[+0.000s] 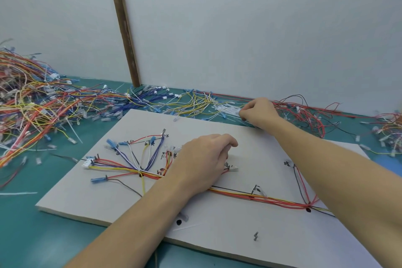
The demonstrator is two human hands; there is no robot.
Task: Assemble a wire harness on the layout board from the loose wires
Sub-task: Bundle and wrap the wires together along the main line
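At the far left a deep tangle of loose wires [32, 102] in red, orange, yellow, blue and white lies heaped on the green table [26, 235], thinning as it runs along the base of the white wall [239, 17] past a brown upright strip [124, 26]. The white layout board [228, 235] lies flat on the table in the middle, angled, with black marks and small pegs on it. On its left part the wire harness [139, 167] fans out into blue-tipped branches and a white connector [88, 163], then gathers into a red, orange and yellow trunk that runs rightward across the board to a junction near the right forearm. The left hand [202, 163] rests on that trunk at mid-board, fingers curled down over the wires; whether it actually grips them cannot be told. Beyond the board's far edge, the right hand [260, 111] is curled and pinches a pale cable tie [228, 111] from a scatter of white and yellow wires. More red and black wires [309, 113] loop to its right.
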